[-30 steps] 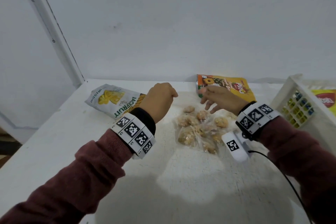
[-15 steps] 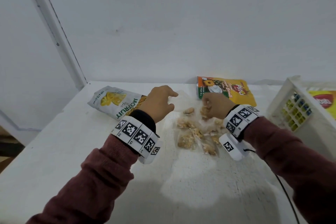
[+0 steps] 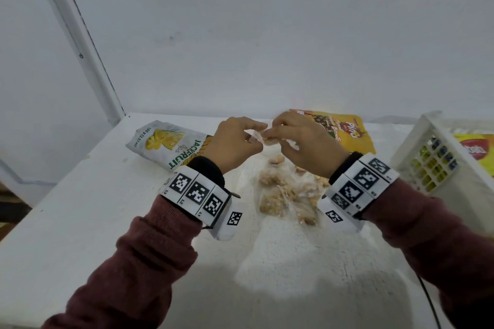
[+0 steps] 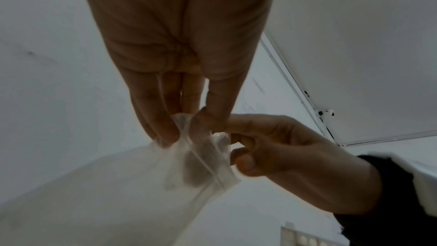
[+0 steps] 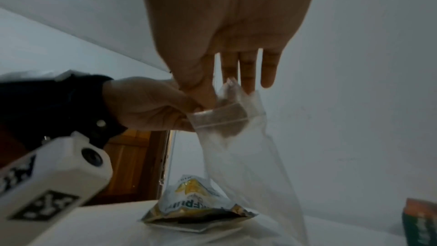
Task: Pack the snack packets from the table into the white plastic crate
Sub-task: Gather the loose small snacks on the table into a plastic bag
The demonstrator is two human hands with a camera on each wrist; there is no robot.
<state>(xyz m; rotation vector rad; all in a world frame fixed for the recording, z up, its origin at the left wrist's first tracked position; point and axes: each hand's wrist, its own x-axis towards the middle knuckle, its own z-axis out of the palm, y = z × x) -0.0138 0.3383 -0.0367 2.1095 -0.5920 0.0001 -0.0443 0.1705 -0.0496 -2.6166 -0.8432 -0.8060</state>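
A clear zip bag of pale cookie pieces (image 3: 283,189) lies mid-table with its top edge lifted. My left hand (image 3: 259,135) and right hand (image 3: 271,131) meet at that edge, and each pinches it. In the left wrist view my left hand (image 4: 179,128) has its fingertips closed on the bag's top (image 4: 201,160), with the right hand (image 4: 272,152) beside it. In the right wrist view the thumb and forefinger of my right hand (image 5: 210,91) hold the zip strip (image 5: 224,119). The white plastic crate (image 3: 427,131) stands at the right.
A white jackfruit chips packet (image 3: 171,147) lies at the left, by the left wrist. An orange-yellow packet (image 3: 347,133) lies at the back against the wall. A yellow and red packet (image 3: 478,152) is in the crate. A black cable (image 3: 427,299) runs along the right.
My left hand moved right onto the bag's top. My right hand went from reaching over the bag to gripping it, then rose with the top edge. Both hands now pinch it together.
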